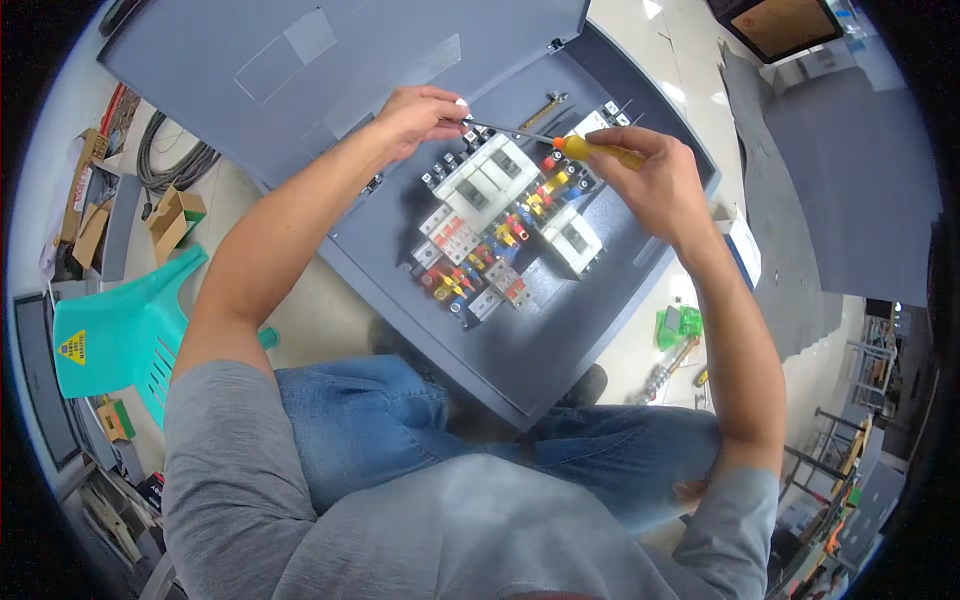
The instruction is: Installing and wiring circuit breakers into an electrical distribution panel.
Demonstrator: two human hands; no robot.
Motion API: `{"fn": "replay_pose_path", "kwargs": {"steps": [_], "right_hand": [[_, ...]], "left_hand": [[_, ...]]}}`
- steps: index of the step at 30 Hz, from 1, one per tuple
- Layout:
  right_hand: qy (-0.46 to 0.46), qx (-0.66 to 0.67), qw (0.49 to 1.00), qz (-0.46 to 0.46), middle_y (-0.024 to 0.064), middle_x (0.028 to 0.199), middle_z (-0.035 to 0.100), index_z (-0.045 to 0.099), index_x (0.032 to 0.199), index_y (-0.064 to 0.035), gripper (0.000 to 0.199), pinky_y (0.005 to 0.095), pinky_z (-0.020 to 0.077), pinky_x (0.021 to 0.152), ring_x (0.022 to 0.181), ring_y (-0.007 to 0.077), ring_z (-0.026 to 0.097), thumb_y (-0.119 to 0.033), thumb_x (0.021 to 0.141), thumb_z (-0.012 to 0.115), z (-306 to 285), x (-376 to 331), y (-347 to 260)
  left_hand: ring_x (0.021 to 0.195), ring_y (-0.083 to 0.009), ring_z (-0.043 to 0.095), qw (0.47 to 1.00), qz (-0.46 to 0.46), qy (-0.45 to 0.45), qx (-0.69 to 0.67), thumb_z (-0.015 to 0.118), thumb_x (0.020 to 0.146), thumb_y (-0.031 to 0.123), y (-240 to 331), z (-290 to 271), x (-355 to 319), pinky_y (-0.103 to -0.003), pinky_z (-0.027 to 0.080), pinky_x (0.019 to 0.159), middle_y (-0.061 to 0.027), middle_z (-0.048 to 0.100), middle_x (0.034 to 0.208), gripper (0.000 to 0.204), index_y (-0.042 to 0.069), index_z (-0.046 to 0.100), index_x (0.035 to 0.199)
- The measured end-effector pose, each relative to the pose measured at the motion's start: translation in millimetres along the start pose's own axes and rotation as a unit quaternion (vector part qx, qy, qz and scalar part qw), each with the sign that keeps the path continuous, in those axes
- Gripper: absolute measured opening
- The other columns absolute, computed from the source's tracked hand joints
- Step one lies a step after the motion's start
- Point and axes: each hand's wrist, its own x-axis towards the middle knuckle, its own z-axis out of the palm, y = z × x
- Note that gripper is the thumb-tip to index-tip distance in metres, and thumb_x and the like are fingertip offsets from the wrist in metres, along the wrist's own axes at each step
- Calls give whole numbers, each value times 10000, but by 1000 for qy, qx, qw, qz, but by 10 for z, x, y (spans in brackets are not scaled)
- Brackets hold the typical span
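My right hand [657, 178] is closed round the yellow and orange handle of a screwdriver [577, 149]. The metal shaft points left, across the upper part of an open grey electrical cabinet [480, 365]. At the shaft's tip, the fingers of my left hand [415, 120] are pinched together on a small white piece [462, 106], too small to name. Just below the shaft sits a large white circuit breaker [485, 180]. Another white breaker [572, 240] is mounted lower right, and red, yellow and blue wire ends [510, 232] crowd between the devices.
The grey cabinet door [390, 50] stands open at the far side. A teal plastic chair [110, 320] is on the left, near a coiled black cable [165, 155] and an open cardboard box [175, 220]. A green object [680, 326] lies on the floor at the right.
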Motion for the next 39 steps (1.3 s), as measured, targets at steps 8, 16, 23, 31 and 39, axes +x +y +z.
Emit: {"fn": "replay_pose_path", "kwargs": {"steps": [8,16,23,31,39], "right_hand": [[18,3,999,-26,124,1008,717,721,1102,-38,268,316,517,867,905,196,677,-181,877,684,-58,-17,24],[9,28,999,-28,117,1030,717,720,1097,-31,266,304,516,865,918,195,675,-176,876,690,-3,25,125],[24,-31,994,-101,143,969,702,726,1080,-52,249,318,525,830,887,230,682,-172,865,693,9,25,167],[23,-208,963,-170,194,963,664,683,1067,-44,267,382,529,811,901,357,657,-102,806,666,191,216,-245],[-16,-250,936,-248,218,944,678,641,1055,17,284,416,533,801,890,373,663,-47,779,620,381,779,-591]], "left_hand": [[908,-219,688,999,17,22,27,707,869,84,-3,-17,44,-298,583,818,-146,670,1035,357,-70,596,1171],[908,-221,690,999,10,17,29,710,866,87,-24,-10,62,-300,586,819,-147,673,1037,367,-78,595,1173],[901,-224,694,999,12,16,36,715,866,94,-56,-1,66,-299,586,817,-150,674,1049,382,-82,590,1182],[868,-182,699,976,91,69,184,713,873,170,-439,8,142,-293,561,779,-117,710,972,343,-30,668,1148],[799,-183,693,879,202,139,409,661,877,264,-829,22,307,-352,521,745,-149,710,817,284,58,728,1060]]}}
